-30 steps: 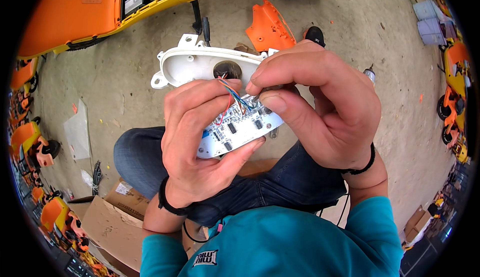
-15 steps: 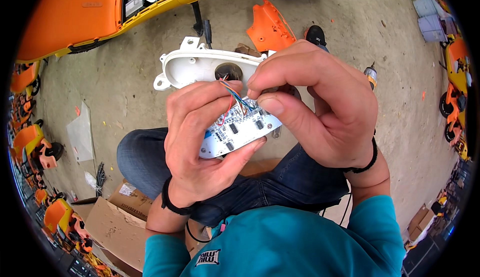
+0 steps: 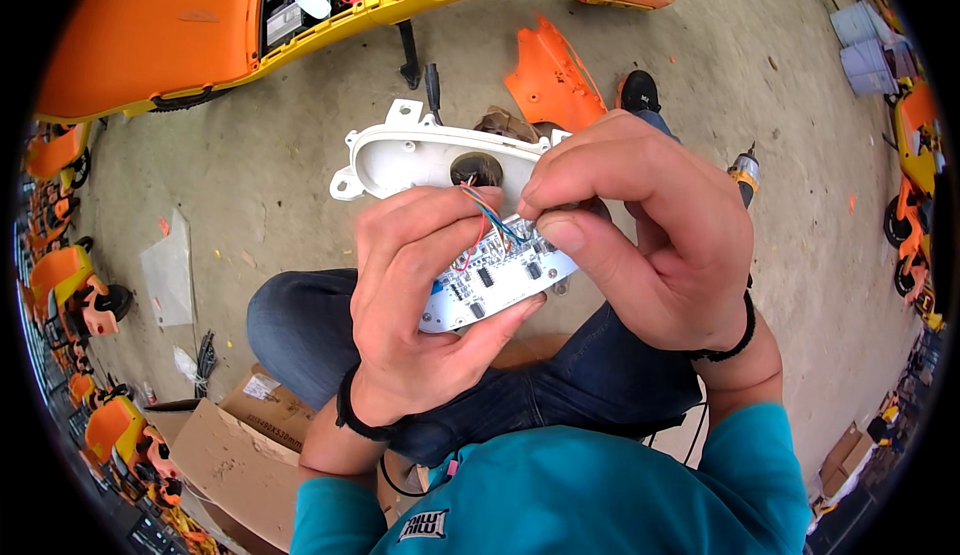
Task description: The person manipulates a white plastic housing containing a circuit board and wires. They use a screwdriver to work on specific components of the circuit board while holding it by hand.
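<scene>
- Holding a white circuit board (image 3: 497, 280) over the lap, the left hand (image 3: 420, 315) curls its fingers round it
- right hand (image 3: 640, 235) pinches the thin coloured wires (image 3: 487, 213) at the board's top edge; it hides that corner
- white plastic housing (image 3: 420, 155) sits just behind the board
- orange panel (image 3: 550, 80) lies on the concrete floor (image 3: 270, 175); cardboard box (image 3: 215, 445) by the knee

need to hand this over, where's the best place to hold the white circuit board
Probably by its long bare edges, as the left hand does: fingers under the white circuit board, thumb at the rim. Come from the lower left end, away from the coloured wires the right hand pinches at the top.
</scene>
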A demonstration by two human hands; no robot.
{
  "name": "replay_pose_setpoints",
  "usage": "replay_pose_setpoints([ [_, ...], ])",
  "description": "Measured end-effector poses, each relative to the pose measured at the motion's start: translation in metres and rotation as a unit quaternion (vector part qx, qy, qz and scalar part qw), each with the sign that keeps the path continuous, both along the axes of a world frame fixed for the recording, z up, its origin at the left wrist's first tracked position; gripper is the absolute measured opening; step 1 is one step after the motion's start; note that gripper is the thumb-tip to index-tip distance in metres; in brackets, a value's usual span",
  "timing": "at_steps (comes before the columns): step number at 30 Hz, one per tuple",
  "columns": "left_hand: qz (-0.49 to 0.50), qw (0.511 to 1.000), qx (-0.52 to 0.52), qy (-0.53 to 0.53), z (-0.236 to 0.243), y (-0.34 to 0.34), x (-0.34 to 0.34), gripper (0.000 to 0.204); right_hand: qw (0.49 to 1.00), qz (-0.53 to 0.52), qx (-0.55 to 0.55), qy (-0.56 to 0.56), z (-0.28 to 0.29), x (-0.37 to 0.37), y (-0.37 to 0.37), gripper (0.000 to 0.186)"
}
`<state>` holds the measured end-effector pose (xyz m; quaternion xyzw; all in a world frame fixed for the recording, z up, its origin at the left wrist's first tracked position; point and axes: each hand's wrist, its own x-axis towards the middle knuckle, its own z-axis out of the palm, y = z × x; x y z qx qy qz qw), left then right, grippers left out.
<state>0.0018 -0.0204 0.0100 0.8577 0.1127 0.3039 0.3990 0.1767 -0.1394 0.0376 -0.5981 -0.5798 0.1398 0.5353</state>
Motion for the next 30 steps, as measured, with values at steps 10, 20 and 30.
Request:
replay_pose_setpoints([
  [10,-0.003,1.0,-0.01,-0.001,0.0058,0.0012,0.0,0.051,0.999,0.002,-0.005,0.032,0.0045,-0.0011,0.0002,0.022],
  [20,-0.021,1.0,0.018,0.0,0.0028,0.0051,-0.0015,0.055,1.0,-0.008,0.003,0.014,0.0023,-0.0021,0.0011,0.019],
  [30,-0.029,0.999,0.034,0.001,-0.0019,0.0065,-0.0012,0.058,1.0,-0.006,-0.01,0.026,-0.0005,-0.0021,-0.0001,0.018],
])
